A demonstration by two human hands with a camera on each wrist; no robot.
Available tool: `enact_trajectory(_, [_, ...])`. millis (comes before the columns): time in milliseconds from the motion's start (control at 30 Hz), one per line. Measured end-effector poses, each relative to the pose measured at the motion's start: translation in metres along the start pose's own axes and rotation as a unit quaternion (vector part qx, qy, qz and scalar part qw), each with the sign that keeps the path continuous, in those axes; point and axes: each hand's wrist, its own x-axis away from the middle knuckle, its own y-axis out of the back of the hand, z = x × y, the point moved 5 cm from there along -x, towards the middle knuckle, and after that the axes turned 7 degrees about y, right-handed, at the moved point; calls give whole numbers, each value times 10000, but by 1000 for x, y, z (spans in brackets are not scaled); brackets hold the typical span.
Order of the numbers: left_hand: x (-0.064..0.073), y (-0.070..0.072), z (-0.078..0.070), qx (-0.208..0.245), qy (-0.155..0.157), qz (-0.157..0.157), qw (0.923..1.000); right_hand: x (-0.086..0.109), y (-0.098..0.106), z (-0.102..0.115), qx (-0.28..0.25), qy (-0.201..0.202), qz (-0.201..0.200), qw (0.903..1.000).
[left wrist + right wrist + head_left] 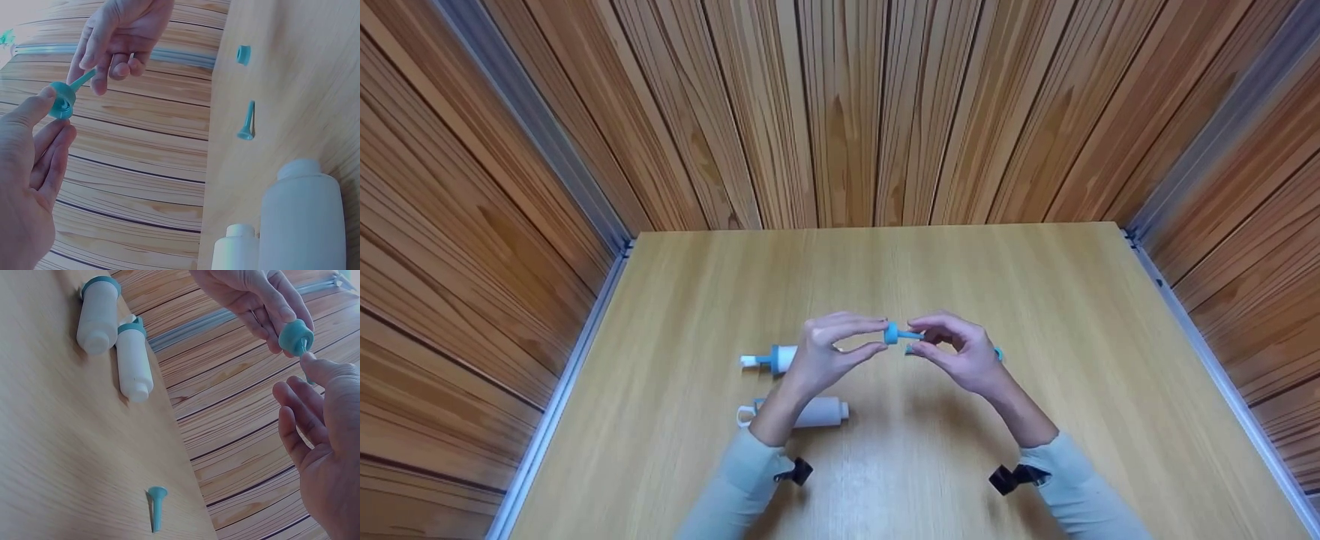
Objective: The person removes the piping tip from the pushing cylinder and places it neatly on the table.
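Observation:
My left hand (831, 349) pinches a blue nozzle cap (891, 333) between thumb and fingertips, raised over the table. Its thin spout (910, 335) points at my right hand (956, 349), whose thumb and fingers stand spread around the tip. In the right wrist view, the right thumb overlaps the spout. A wide gap shows there between that thumb and the fingers. The left wrist view looks into the cap's (63, 101) hollow open end. Below the hands lies a loose funnel-shaped blue nozzle (157, 506).
Two white bottles (97, 318) with blue tops lie on the table (720, 285) at the left, partly behind my left arm. A small blue ring (243, 55) sits on the tabletop near my right hand. Wood-panelled walls (847, 112) enclose the table.

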Motion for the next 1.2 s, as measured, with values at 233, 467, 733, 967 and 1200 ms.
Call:
enact_trajectory(233, [-1,-1,-2,58,-74,-39,9999,0,-1,-1,-133,147,3,9998])
enact_trajectory(467, [0,-3,0,118,-140,-102,9998,-1,-2,-1,-238,320,-58,9992])
enact_trajectory(733, [0,-2,-1,186,23,-111,9998,-2,-1,1,-317,446,-48,9985])
enact_trajectory(967, [0,-4,1,223,213,-36,9995,-4,-3,2,-425,632,-4,9971])
enact_trajectory(1200, [-2,-5,0,150,195,33,9997,-5,-4,3,-469,617,-2,9970])
